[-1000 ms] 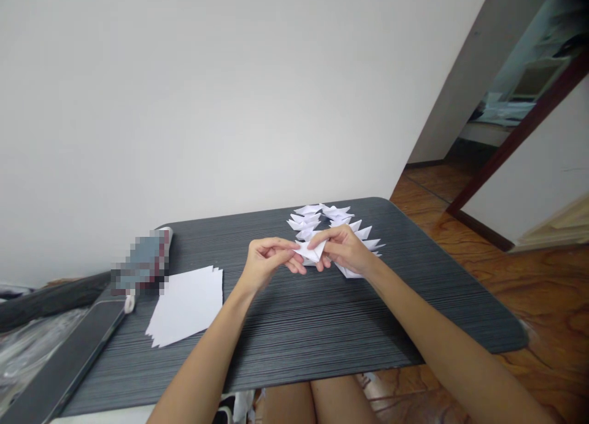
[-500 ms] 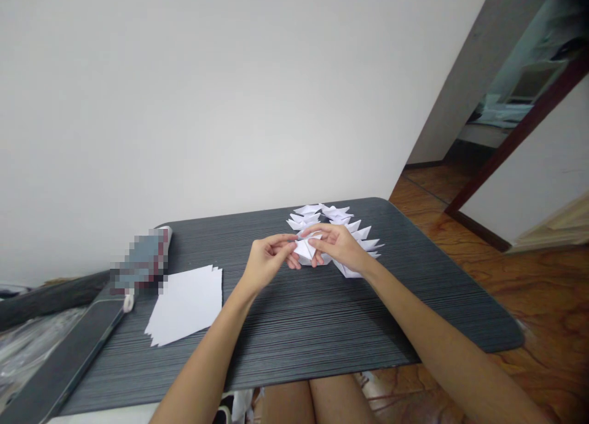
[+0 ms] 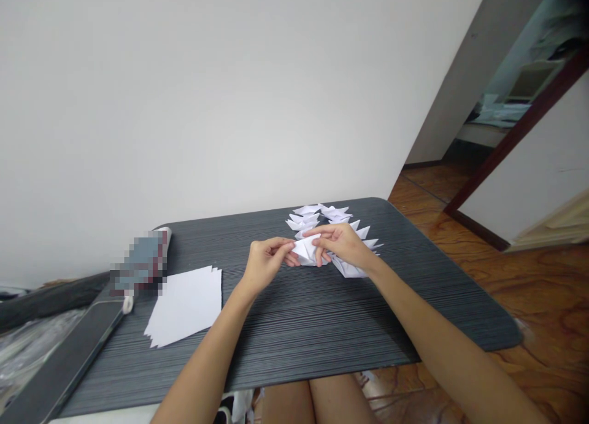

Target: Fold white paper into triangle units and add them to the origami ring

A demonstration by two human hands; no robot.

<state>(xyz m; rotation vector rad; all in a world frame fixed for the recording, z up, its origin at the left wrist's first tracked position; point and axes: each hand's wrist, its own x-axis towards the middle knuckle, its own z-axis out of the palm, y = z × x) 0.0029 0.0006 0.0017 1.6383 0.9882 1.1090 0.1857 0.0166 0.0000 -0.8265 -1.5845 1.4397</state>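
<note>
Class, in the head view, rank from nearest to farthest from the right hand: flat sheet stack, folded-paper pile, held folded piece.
1. folded piece: pinched in the right hand.
2. folded-paper pile: just behind the hand.
3. flat sheet stack: far left.

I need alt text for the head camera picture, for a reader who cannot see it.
The left hand and right hand pinch a small folded white paper between them above a dark striped table. Behind it lie more folded paper pieces; a stack of flat white sheets lies to the left.
</note>
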